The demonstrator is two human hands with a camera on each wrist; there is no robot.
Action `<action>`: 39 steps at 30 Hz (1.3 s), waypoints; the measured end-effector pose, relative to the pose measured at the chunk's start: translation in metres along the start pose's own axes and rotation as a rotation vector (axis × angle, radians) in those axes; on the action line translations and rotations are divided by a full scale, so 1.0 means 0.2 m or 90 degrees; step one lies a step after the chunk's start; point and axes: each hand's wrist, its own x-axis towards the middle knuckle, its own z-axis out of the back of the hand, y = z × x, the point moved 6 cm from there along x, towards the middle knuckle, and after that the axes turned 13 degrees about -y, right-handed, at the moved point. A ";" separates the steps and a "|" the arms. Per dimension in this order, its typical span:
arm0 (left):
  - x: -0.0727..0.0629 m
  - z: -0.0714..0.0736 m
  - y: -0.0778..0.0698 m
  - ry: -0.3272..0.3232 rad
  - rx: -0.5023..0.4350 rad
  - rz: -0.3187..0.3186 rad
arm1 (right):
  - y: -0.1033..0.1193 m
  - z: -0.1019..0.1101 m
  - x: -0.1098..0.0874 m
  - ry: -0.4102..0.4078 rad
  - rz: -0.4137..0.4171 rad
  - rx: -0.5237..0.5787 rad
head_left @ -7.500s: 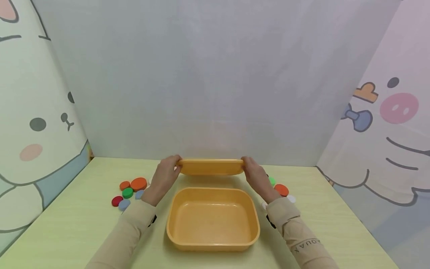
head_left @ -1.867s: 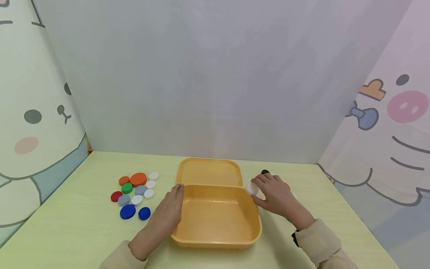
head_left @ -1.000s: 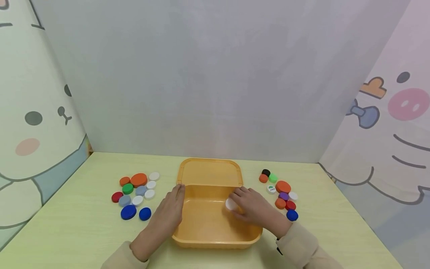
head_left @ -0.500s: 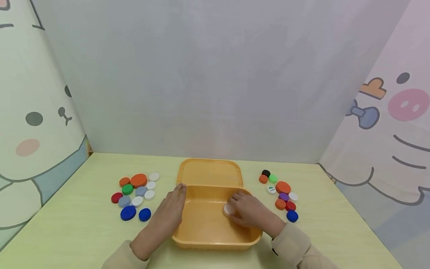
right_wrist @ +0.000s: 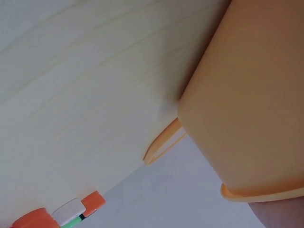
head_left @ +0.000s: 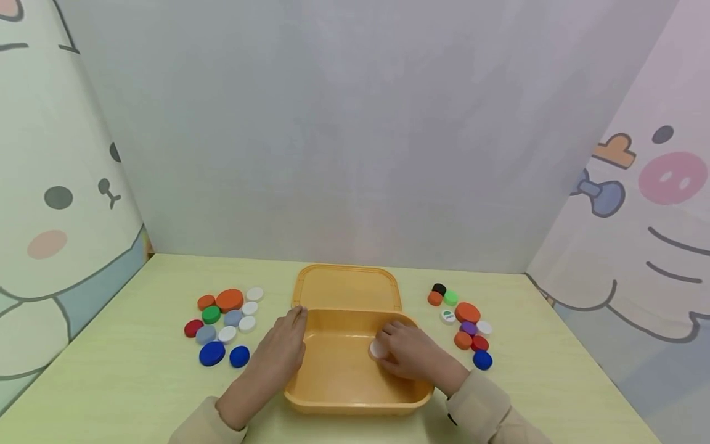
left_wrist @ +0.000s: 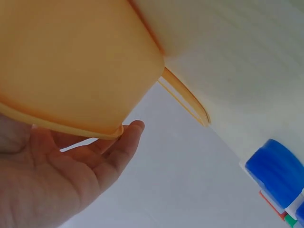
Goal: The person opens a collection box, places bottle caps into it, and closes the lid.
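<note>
An orange-yellow plastic box stands uncovered in the middle of the table. My left hand rests along its left rim, fingers stretched forward; the left wrist view shows that hand from below, against the box rim. Inside the box, toward the right, my right hand pinches a white bottle cap low near the floor. The right wrist view shows mostly the box's outer wall, which hides nearly all of that hand. Behind the box lies its lid, flat on the table.
To the left sits a group of bottle caps: orange, green, red, white, light blue, and a large blue cap. On the right is another group, with an orange cap, a purple cap and a black cap.
Earlier both hands held the lid, now lying behind the box. My right hand has since brought the white bottle cap from the right group into the box, lowering slightly. My left hand stays.
</note>
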 end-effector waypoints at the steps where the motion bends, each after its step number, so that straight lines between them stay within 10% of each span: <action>1: 0.00 0.00 0.00 -0.001 0.001 0.002 | 0.00 0.00 0.00 0.000 0.000 -0.001; 21: -0.02 -0.04 0.00 0.008 0.022 0.015 | -0.01 0.11 0.01 -0.021 -0.015 -0.022; 39: -0.02 -0.04 0.00 0.011 0.015 0.019 | -0.30 0.33 -0.07 -0.263 -0.023 -0.108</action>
